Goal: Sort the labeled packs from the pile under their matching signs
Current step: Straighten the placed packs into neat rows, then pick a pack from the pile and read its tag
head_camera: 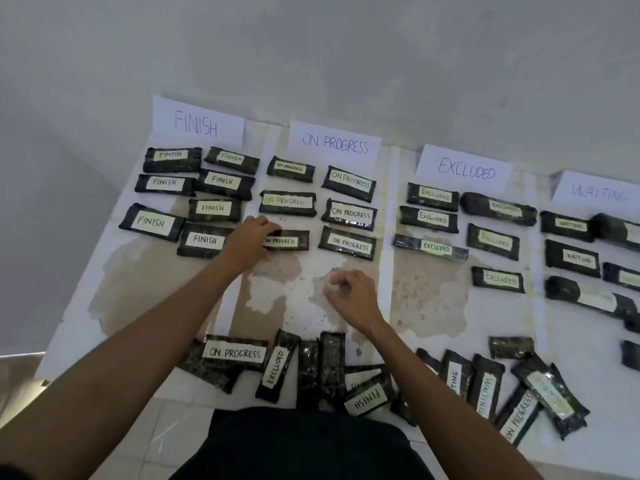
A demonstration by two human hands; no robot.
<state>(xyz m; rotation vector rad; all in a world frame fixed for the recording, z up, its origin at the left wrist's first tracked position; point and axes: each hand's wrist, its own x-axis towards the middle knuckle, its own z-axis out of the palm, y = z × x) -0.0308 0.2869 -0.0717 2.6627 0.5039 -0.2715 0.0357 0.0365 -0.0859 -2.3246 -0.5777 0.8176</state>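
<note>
Four paper signs stand along the back: FINISH, ON PROGRESS, EXCLUDED and WAITING. Dark packs with pale labels lie in rows under each. My left hand grips the left end of an ON PROGRESS pack lying in the left column under its sign. My right hand hovers over the bare sheet in front of that row, fingers loosely curled, holding nothing. The unsorted pile lies along the near edge, with ON PROGRESS, EXCLUDED, FINISH and WAITING labels showing.
The packs lie on a white stained sheet on the floor against a white wall. More pile packs spread at the near right. My dark-clothed lap sits at the bottom edge.
</note>
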